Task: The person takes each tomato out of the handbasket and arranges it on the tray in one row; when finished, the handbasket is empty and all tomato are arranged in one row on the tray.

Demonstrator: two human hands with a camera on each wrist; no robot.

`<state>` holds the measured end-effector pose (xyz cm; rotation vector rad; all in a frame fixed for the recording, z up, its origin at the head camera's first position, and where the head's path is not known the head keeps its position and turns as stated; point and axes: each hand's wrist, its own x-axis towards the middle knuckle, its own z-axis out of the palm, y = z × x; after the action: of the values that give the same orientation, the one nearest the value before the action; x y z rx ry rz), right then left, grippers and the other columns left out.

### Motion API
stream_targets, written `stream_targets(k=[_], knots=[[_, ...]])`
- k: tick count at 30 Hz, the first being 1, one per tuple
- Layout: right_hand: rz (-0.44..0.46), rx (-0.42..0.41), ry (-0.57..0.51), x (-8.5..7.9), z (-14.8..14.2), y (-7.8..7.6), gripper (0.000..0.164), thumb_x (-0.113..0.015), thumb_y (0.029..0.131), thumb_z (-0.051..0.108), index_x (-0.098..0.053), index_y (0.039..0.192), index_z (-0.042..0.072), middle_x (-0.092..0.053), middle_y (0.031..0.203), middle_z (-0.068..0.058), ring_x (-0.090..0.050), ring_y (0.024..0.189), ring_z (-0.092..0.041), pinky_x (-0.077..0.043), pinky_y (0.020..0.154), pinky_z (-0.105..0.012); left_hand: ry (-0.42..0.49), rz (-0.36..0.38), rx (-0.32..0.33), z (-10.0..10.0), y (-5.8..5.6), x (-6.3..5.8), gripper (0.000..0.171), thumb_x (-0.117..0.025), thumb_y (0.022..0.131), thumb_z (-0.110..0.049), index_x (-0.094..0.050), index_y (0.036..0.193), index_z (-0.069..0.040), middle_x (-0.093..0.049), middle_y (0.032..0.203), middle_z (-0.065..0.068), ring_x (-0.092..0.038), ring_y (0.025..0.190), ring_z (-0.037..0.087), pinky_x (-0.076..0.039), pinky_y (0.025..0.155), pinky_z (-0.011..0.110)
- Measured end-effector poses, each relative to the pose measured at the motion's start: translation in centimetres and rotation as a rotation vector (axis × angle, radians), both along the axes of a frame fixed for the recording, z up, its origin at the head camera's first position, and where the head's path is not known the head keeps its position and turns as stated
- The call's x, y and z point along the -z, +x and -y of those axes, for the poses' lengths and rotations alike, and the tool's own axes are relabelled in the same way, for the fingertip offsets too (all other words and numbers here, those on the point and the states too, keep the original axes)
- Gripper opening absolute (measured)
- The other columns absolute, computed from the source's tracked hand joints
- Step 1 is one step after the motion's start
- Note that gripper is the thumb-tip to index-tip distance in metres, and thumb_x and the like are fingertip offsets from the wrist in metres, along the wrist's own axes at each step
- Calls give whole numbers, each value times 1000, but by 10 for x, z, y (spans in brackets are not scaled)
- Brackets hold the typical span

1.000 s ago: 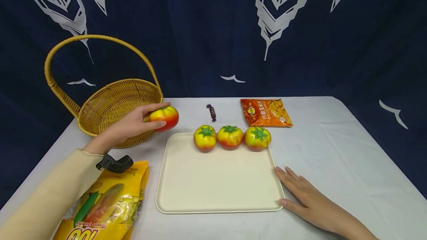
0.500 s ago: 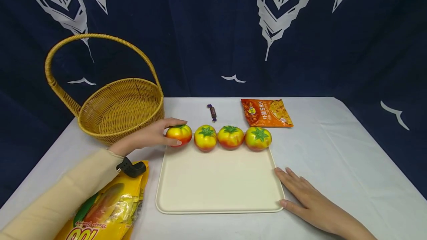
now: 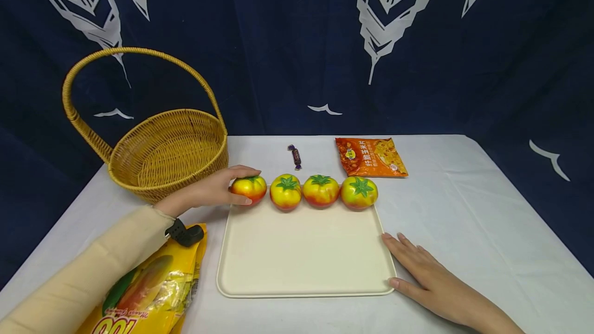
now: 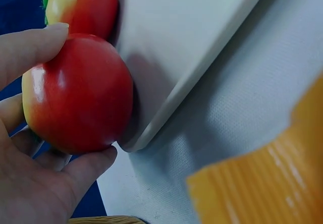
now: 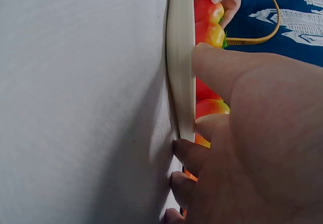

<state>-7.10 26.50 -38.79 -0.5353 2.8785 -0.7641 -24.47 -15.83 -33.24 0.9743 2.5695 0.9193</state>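
My left hand (image 3: pixel 209 188) holds a red-yellow tomato (image 4: pixel 86 100) between thumb and fingers at the far left corner of a cream tray (image 3: pixel 306 251). In the head view that tomato lines up with a left tomato (image 3: pixel 285 193), a middle tomato (image 3: pixel 320 193) and a right tomato (image 3: pixel 359 195). All three have green leafy tops and sit along the tray's far edge. My right hand (image 3: pixel 431 280) lies beside the tray's right side, its fairly straight fingers touching the rim. From the right wrist view, the thumb (image 5: pixel 222 70) rests against that rim.
A wicker basket (image 3: pixel 134 174) with a tall handle stands behind my left hand. Under my left forearm lies a yellow mango gummy bag (image 3: pixel 185 262). Beyond the tray are a small wrapped candy (image 3: pixel 296 157) and an orange snack packet (image 3: pixel 371 157).
My left hand has brought the tomato from beside the basket rightward and nearer, down to the tray corner. Over the last half second it has barely moved. The right hand stays put.
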Motion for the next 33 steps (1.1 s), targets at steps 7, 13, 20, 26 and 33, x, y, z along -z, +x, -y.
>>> stream_targets(k=[7, 13, 20, 26, 33], knots=[[11, 2, 2, 0, 0, 0, 71, -54, 90, 50, -23, 150, 28, -25, 151, -3, -17, 137, -32, 7, 99, -9, -24, 35, -1, -2, -2, -2, 67, -75, 80, -18, -45, 136, 2, -44, 137, 18, -37, 125, 33, -28, 103, 47], [15, 1, 4, 0, -1, 0, 71, -54, 90, 50, -23, 150, 27, -25, 151, -5, -17, 137, -32, 1, 108, -24, -61, 83, -5, -4, -3, -5, 73, -77, 79, -20, -41, 140, -4, -40, 140, 16, -36, 126, 31, -28, 104, 46], [-20, -20, -2, 2, -2, 0, 71, -56, 90, 46, -24, 150, 25, -26, 150, -7, -18, 136, -34, -6, 110, -38, -76, 119, 2, -3, -1, -8, 76, -77, 79, -20, -38, 143, -6, -39, 141, 17, -38, 124, 31, -30, 102, 47], [-20, -23, -5, 1, -3, 0, 71, -56, 91, 46, -24, 150, 25, -27, 150, -8, -18, 136, -34, -2, 110, -31, -65, 164, 12, -4, -2, -9, 78, -77, 79, -18, -36, 144, -6, -38, 141, 18, -40, 120, 30, -32, 101, 46], [-18, -22, -8, 2, -3, 0, 70, -56, 91, 46, -24, 150, 25, -27, 150, -8, -19, 136, -34, -2, 110, -29, -61, 168, 32, -6, -1, -8, 76, -76, 80, -18, -36, 143, -5, -40, 141, 17, -39, 122, 30, -29, 103, 47]])
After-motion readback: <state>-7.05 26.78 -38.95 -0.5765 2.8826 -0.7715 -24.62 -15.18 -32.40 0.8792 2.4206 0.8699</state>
